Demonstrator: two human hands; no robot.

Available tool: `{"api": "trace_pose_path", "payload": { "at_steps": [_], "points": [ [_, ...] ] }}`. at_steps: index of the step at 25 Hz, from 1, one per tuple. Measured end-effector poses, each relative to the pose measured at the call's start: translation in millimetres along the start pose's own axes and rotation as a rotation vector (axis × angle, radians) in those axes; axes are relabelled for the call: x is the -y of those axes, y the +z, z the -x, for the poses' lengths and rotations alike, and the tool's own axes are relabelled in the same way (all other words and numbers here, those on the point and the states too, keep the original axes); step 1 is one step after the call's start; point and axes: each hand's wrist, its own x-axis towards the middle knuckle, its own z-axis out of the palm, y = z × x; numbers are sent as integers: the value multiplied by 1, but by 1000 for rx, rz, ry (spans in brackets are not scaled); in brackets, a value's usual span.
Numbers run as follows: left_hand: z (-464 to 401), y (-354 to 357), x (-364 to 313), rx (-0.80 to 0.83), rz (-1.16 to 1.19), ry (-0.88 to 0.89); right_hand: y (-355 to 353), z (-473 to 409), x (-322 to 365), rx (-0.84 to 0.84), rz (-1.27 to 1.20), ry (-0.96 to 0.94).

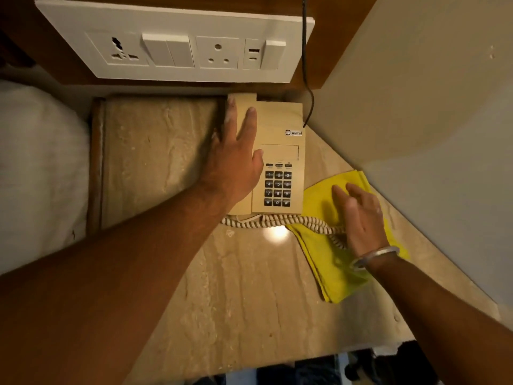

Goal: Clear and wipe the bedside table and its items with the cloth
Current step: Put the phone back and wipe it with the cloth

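Note:
A beige telephone [280,151] with a dark keypad stands at the back of the marble bedside table [238,287]. My left hand [236,159] lies flat over its handset, fingers spread and wrapped around the handset's left edge. The coiled cord [266,221] runs along the phone's near side and over a folded yellow cloth [330,262] on the table's right part. My right hand [358,215] rests on the cloth with fingers apart, palm down, a metal bangle on the wrist.
A white switch and socket panel [177,43] is on the wooden wall behind the table. A black cable [306,65] drops to the phone's back right. White bedding [39,173] lies left of the table. A pale wall [430,120] closes the right side.

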Motion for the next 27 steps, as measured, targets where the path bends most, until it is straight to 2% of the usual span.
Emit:
{"api": "trace_pose_path", "payload": {
  "at_steps": [1, 4, 5, 8, 11, 13, 16, 18, 19, 20, 22, 24, 25, 27],
  "points": [
    [5, 0, 3, 1, -5, 15, -2, -4, 1, -13, 11, -11],
    [21, 2, 11, 12, -31, 22, -8, -7, -5, 116, 379, -134],
    [23, 2, 12, 3, -45, 12, -11, -11, -5, 144, 414, -113],
    [26, 2, 12, -8, -34, -20, -17, -25, 4, 78, 406, -32],
    [27, 1, 9, 18, -19, -36, -15, -21, 9, 71, 537, -119],
    [25, -3, 13, 55, -47, -30, -22, -11, 0, 9, 371, -190],
    [18, -9, 15, 44, -61, 46, -46, 15, -2, -222, -224, -148],
    [14, -8, 15, 6, 16, 49, -56, 22, 29, -433, -375, -184],
    [14, -6, 15, -1, 47, 49, -57, 18, 48, -470, -410, -255],
    [15, -4, 16, -7, 74, 58, -54, 10, 69, -437, -425, -366],
    [17, -3, 19, -27, 151, 110, -39, -16, 116, -136, -251, -562],
    [19, -3, 20, -48, 235, 136, -13, -59, 146, 142, 291, -578],
    [19, -3, 18, -57, 251, 113, -6, -80, 160, 178, 481, -526],
    [19, -3, 14, -48, 237, 58, -2, -106, 169, 121, 645, -465]
  ]
}}
